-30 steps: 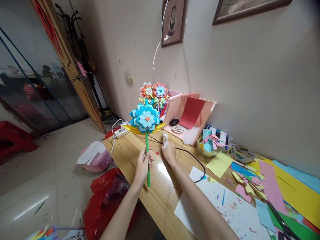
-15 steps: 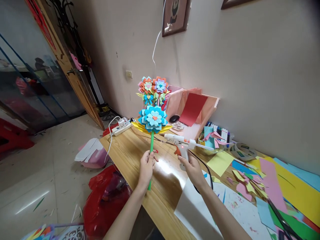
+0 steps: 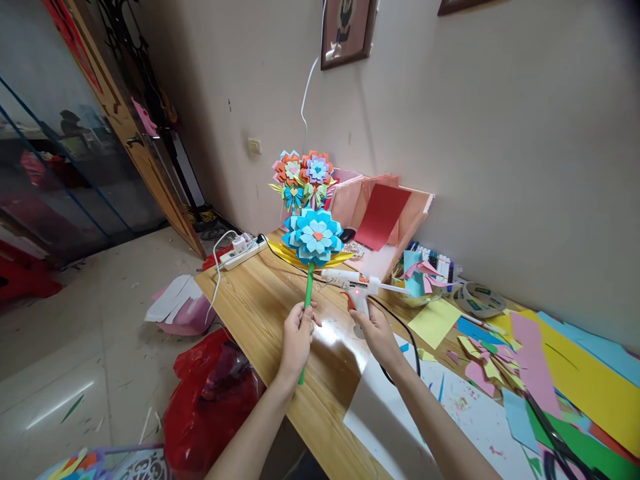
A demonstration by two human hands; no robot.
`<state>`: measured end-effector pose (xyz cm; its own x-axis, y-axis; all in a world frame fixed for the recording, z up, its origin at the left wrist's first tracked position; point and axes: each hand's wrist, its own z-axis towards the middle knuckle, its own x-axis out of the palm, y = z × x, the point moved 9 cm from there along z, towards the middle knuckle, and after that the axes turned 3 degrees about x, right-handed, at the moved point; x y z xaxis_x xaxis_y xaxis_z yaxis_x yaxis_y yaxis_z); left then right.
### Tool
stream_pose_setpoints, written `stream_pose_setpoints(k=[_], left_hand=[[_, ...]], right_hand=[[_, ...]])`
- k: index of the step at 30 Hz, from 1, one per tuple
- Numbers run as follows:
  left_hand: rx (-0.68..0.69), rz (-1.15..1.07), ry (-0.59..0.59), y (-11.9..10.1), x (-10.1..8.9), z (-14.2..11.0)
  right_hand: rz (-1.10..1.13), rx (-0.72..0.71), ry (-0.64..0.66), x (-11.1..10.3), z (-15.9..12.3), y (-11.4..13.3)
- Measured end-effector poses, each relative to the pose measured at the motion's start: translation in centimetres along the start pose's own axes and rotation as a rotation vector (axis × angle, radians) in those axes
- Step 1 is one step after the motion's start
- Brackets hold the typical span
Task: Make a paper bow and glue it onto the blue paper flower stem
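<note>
My left hand is wrapped round the green stem of a blue paper flower, which stands upright above the table. The flower has layered light and dark blue petals, an orange centre and yellow leaves under its head. In my right hand is a white hot glue gun with a lit red light, its nozzle pointing left toward the stem. A clear glue stick sticks out of its back. Whether the nozzle touches the stem, I cannot tell. Behind the blue flower stand smaller paper flowers in several colours.
Pink box and red card stand against the wall. To the right lie a tape roll, yellow paper, paper scraps and scissors. A power strip sits at the left edge; a red bag hangs below.
The blue flower has tilted slightly to the right and its head has turned, now overlapping the black mouse behind. The glue gun's nozzle is nearer to the stem. The whole view has shifted a little.
</note>
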<state>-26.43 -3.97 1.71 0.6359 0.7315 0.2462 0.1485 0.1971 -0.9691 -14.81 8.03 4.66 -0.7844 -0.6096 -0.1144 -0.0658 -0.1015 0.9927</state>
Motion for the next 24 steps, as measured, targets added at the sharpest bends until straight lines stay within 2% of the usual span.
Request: stream_pose_setpoints(k=[19,24], left_hand=[[0.022,0.019,0.025,-0.2,0.0,0.2],[0.021,0.012,0.024,0.1,-0.2,0.4]], right_hand=[[-0.162,0.0,0.041,0.0,-0.1,0.6],[-0.174,-0.043,0.051,0.1,0.0,0.9]])
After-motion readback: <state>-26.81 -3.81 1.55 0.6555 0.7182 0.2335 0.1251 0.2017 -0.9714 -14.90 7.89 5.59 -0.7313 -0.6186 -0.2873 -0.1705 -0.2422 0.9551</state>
